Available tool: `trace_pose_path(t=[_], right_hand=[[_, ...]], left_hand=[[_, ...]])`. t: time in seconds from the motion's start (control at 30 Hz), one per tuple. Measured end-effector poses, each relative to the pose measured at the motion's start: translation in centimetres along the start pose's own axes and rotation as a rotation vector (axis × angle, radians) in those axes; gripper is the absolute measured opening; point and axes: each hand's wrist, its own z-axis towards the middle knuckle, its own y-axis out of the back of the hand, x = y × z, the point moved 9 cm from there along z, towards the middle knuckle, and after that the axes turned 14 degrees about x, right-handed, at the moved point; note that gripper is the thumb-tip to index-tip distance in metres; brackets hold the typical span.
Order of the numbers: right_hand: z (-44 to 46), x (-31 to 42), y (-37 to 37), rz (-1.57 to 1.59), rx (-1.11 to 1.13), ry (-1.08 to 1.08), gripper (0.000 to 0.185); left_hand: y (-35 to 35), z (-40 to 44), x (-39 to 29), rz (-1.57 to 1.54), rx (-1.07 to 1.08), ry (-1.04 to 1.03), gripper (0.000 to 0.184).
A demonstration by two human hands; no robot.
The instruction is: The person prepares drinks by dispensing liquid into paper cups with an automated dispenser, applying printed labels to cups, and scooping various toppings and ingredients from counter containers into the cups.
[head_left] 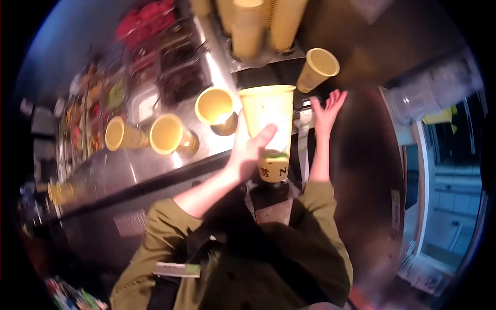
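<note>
My left hand [250, 147] is wrapped round a tall yellow paper cup [268, 111] with dark print near its base, held upright in front of my chest. To the right, my right hand [328, 111] is raised with its fingers apart and nothing in it. Close above that hand stands another yellow cup [318, 70]. A strip of printed labels [304, 139] hangs between my two hands. On the steel counter [124, 173] to the left are three more yellow cups, one [214, 106] nearest my left hand, one [166, 134] in the middle and one [119, 134] farther left.
Tall stacks of yellow cups [248, 31] stand at the top. Containers of dark contents [181, 80], a white-filled one [147, 106] and red items [147, 20] line the counter's back. At the right are clear plastic containers [429, 95] and an opening with blue-lit shelves [449, 201].
</note>
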Motion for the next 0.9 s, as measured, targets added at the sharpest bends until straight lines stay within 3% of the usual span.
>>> trace_pose_path(t=[0.07,0.1,0.13,0.17,0.2,0.23,0.27,0.3,0.33,0.37,0.4,0.43,0.5,0.53,0.57,0.6,0.67,0.77,0.8,0.87,0.9], right_hand=[[3.8,-3.2,-1.1,-0.148,-0.130,0.037,0.111],[5.3,-3.5,-1.9,-0.173,-0.121,0.054,0.110],[6.2,-3.9,-2.2,-0.143,-0.123,0.081,0.100],[6.5,-0.4,-2.4,-0.313,-0.135,0.304,0.076],[6.5,1.2,-1.6,-0.409,-0.149,0.177,0.057],[4.7,2.5,0.0,-0.178,-0.304,0.180,0.041],[2.1,7.5,-0.2,-0.153,-0.326,0.108,0.036],[1.0,4.0,2.5,0.281,-0.241,0.141,0.037],[-1.4,6.6,0.0,0.642,0.039,0.034,0.051],[-5.3,7.6,-1.7,0.956,-0.024,-0.059,0.058],[-8.4,9.3,-6.0,1.003,0.132,-0.160,0.060],[-11.6,11.0,-10.6,0.910,0.361,-0.254,0.063],[-17.8,14.5,-21.0,0.569,0.845,-0.306,0.068],[-19.8,16.0,-25.8,0.470,0.961,-0.262,0.071],[-20.9,17.6,-29.7,0.459,0.987,-0.199,0.074],[-21.7,19.1,-33.2,0.494,0.984,-0.147,0.077],[-23.1,22.9,-39.3,0.573,1.047,-0.072,0.068],[-27.2,24.2,-47.5,0.290,1.498,-0.130,0.059],[-28.9,25.6,-50.7,0.454,1.562,-0.190,0.059],[-30.5,26.5,-56.8,0.237,1.470,0.230,0.060],[-31.9,24.4,-60.7,0.194,1.454,0.161,0.058]], left_hand=[[1.0,-1.9,-1.0,-0.109,0.033,0.101,0.064],[0.6,-3.5,-0.9,-0.311,0.052,0.221,0.071],[1.4,-4.5,-1.6,-0.296,0.137,0.171,0.069],[1.8,-6.0,-1.2,-0.391,0.214,0.186,0.068],[2.4,-7.8,-1.2,-0.476,0.286,0.200,0.067],[3.9,-9.6,-1.9,-0.352,0.262,0.189,0.064],[5.0,-11.2,-2.5,-0.237,0.246,0.185,0.061],[6.1,-12.6,-3.2,-0.128,0.232,0.190,0.058],[6.9,-13.9,-4.2,-0.088,0.230,0.196,0.055],[7.5,-14.9,-5.2,-0.051,0.238,0.199,0.051],[8.2,-15.9,-5.9,-0.279,0.174,0.233,0.061],[8.9,-16.9,-6.6,-0.506,0.093,0.256,0.071],[12.1,-18.1,-10.2,-0.574,0.176,-0.078,0.094],[13.7,-19.5,-12.3,-0.590,0.212,-0.254,0.105],[15.5,-21.0,-13.5,-0.539,0.043,-0.235,0.127],[17.5,-23.0,-13.3,-0.535,0.123,-0.273,0.121],[22.7,-28.8,-13.1,-0.398,-0.052,-0.289,0.115],[29.0,-37.2,-15.4,-0.146,-0.297,-0.257,0.100],[31.3,-40.2,-16.4,-0.052,-0.350,-0.279,0.095],[37.3,-45.0,-16.5,0.074,-0.383,-0.389,0.082],[40.1,-47.1,-16.9,0.101,-0.438,-0.421,0.076]])
